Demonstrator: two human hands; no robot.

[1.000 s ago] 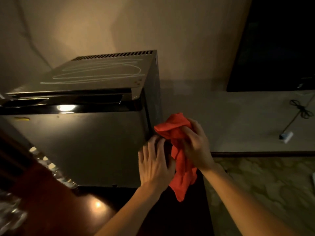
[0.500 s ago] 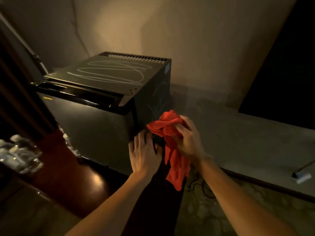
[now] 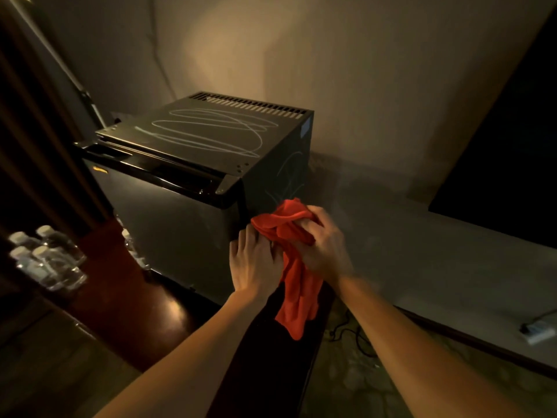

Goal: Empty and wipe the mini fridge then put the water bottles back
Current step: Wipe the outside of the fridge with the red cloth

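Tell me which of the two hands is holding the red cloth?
The right hand grips the bunched red cloth against the mini fridge's corner. The left hand lies flat on the fridge front beside it.

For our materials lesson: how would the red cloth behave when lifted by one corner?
The red cloth is probably floppy: it hangs limp below the right hand. Likely light, since it bunches and folds easily in that grip.

Mini fridge (image 3: 180, 230): black box, door closed, faint scribble marks on top, vent slots along back edge. Stands upright.
Red cloth (image 3: 294, 267): bunched at fridge's front-right corner, lower end hanging loose.
Water bottles (image 3: 45, 260): approx. 4, clear w/ white caps, clustered upright, left of fridge.
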